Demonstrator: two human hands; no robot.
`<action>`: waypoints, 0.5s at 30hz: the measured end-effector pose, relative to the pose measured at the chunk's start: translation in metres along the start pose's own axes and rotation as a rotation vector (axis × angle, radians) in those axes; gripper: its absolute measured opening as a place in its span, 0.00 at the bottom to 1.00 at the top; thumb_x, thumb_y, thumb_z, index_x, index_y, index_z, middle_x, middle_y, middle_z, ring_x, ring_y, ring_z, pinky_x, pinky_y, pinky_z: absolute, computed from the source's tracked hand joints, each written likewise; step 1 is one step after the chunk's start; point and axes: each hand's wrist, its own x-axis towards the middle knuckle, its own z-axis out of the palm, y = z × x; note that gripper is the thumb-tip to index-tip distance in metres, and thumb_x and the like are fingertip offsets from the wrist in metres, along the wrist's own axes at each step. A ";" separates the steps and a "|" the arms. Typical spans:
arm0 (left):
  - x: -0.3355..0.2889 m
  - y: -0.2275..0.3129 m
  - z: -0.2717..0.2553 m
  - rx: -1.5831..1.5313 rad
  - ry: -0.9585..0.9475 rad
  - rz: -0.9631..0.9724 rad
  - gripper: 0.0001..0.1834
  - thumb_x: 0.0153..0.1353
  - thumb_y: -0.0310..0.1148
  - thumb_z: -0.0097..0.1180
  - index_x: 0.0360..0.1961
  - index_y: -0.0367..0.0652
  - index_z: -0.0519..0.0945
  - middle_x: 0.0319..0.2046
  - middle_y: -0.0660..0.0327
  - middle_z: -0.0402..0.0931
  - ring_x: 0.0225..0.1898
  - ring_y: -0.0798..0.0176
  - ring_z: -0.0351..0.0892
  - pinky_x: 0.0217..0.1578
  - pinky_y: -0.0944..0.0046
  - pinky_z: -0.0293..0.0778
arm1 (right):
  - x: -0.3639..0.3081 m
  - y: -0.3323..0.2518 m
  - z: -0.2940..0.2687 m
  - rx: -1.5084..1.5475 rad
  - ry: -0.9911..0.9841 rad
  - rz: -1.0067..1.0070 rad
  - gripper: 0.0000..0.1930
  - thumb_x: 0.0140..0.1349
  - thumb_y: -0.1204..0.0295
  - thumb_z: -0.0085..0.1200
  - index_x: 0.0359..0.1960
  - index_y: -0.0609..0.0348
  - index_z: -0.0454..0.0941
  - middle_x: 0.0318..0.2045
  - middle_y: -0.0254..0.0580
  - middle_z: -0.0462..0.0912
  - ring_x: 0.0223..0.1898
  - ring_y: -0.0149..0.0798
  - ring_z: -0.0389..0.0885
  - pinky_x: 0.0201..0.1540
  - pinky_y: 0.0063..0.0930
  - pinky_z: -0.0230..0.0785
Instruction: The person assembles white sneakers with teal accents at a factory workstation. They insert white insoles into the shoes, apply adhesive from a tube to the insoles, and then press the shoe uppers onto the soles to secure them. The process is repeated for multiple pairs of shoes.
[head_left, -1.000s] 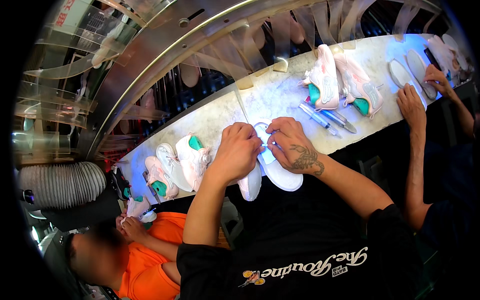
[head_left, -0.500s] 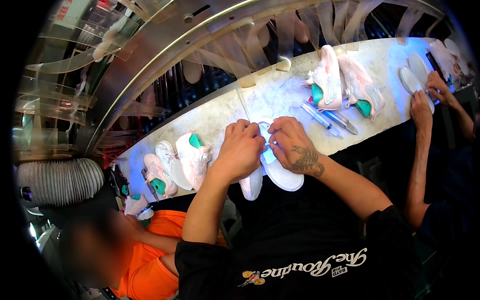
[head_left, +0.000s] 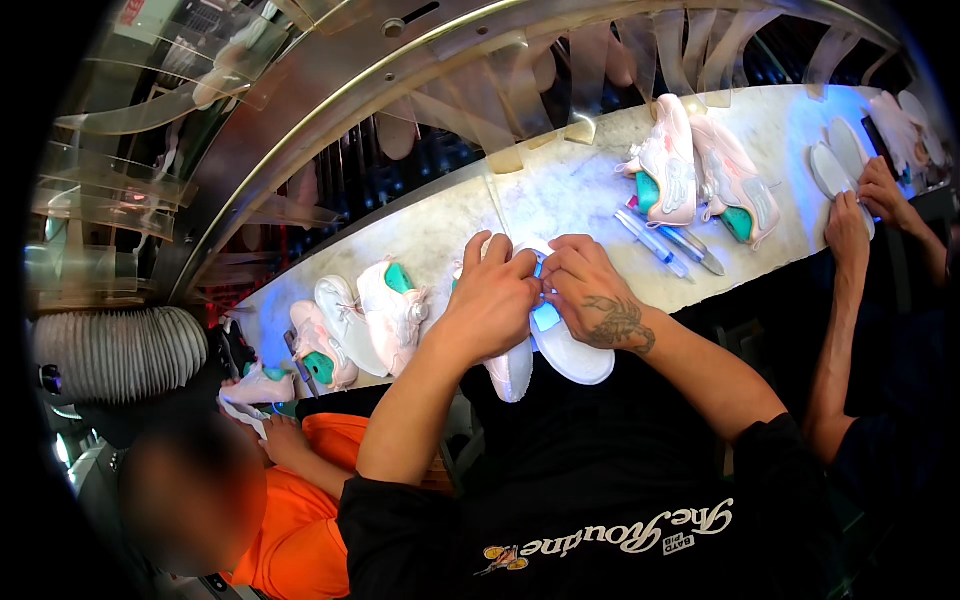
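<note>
Far left: grey ribbed duct at frame edge. Below it, co-worker in orange top, face blurred, one hand near a pale shoe part at table's left end.

On white curved table, lit blue in spots, left grp: pink-white shoe w/ teal lining, white sole leaning on it, another pink-white shoe just beside, teal inside showing.

Centre: left hand clenched over a white shoe, fingers curled on top, toe end sticking out past table's near edge. Right hand, tattoo on its back, touching left hand, fingertips pinching at same spot; under it white sole, angled toward near edge. Both hands grasping the white shoe/sole pair; exact grip point hidden by fingers. Blue glow betw. hands.

Right of centre: two pen-like tools lying side by side on table, apart from hands. Behind them pair of pink-white shoes w/ teal lining, tipped on sides, touching each other.

Far right: second co-worker's hands on pale flat soles at table's right end; more soles beyond, too small to tell.

Behind table: curved metal guard w/ clear plastic flaps hanging over dark gap.
</note>
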 end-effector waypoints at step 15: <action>-0.012 -0.002 0.007 -0.207 0.277 -0.327 0.17 0.58 0.35 0.77 0.45 0.40 0.87 0.45 0.52 0.82 0.51 0.44 0.80 0.53 0.46 0.78 | -0.015 -0.004 -0.020 0.198 0.038 0.235 0.14 0.61 0.74 0.75 0.47 0.60 0.88 0.60 0.50 0.79 0.59 0.52 0.81 0.62 0.42 0.78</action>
